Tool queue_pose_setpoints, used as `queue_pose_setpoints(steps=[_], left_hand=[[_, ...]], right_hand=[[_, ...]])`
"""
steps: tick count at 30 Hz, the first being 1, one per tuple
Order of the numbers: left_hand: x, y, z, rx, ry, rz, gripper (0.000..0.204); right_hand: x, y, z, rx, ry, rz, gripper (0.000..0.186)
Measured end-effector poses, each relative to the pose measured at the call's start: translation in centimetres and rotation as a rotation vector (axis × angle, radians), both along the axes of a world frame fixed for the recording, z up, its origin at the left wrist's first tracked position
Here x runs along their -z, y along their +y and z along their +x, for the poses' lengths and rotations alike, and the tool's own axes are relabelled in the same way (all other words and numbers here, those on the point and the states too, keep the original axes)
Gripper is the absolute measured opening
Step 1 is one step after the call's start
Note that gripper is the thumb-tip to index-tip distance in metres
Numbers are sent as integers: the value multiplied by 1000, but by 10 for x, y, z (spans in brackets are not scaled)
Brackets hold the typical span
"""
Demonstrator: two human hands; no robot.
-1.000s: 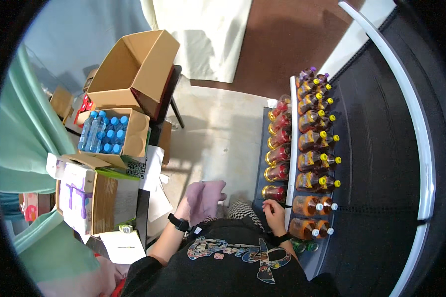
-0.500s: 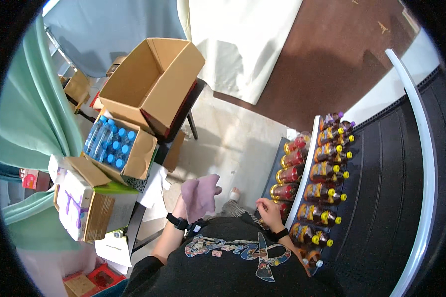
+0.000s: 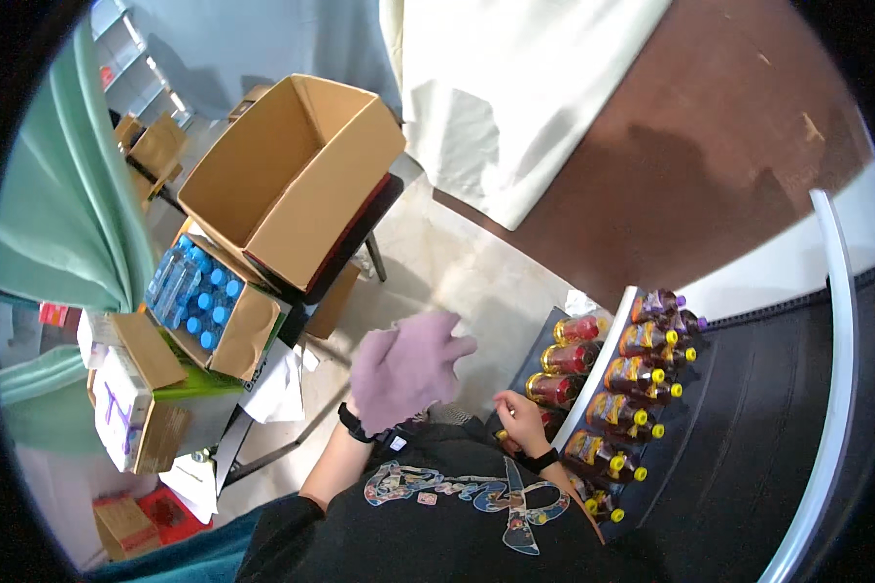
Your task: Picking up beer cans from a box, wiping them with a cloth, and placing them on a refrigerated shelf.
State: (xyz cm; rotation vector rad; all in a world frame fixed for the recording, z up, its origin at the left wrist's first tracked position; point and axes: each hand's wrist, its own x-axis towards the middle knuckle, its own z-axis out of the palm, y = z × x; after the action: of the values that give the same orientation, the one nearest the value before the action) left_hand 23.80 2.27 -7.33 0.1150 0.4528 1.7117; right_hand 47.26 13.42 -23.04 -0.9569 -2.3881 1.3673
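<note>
A mauve cloth point(image 3: 405, 371) covers my left hand point(image 3: 354, 400). Only the wrist with a black watch shows below it, and the fingers are hidden beneath the fabric. My right hand point(image 3: 521, 424), with a black band at the wrist, is loosely curled and nothing shows in it. It is close to the left side of a shelf where bottles with red contents point(image 3: 566, 360) lie in a row. Beyond a white divider point(image 3: 593, 371), dark drink bottles with yellow and purple caps point(image 3: 624, 408) lie on the same shelf.
To the left stand a large open cardboard box point(image 3: 331, 219) on a dark table, a carton of blue-capped water bottles point(image 3: 202, 296), and another carton with white packs point(image 3: 122, 408). A curved pale rail point(image 3: 839, 389) edges the black shelf on the right. Cream cloth point(image 3: 515, 97) hangs ahead.
The mauve cloth on my left hand has spread and looks larger, slightly higher and further right. My right hand has barely moved. The view has turned a little, so the surroundings have shifted.
</note>
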Motion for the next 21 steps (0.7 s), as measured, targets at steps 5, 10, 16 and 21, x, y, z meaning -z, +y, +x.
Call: queue_pose_setpoints(steps=[5, 10, 16, 21], left_hand=[[-8, 4, -32, -258, 1, 95, 40], [-8, 26, -67, -368, 9, 118, 40], [-14, 50, -132, -469, 25, 176, 40], [-28, 58, -194, -600, 40, 228, 40]], right_hand=[[1, 26, -32, -137, -43, -32, 14], [6, 61, -80, -201, -24, 41, 13], [-8, 119, -147, -62, 27, 40, 12], [-23, 177, -210, 36, 47, -35, 13]])
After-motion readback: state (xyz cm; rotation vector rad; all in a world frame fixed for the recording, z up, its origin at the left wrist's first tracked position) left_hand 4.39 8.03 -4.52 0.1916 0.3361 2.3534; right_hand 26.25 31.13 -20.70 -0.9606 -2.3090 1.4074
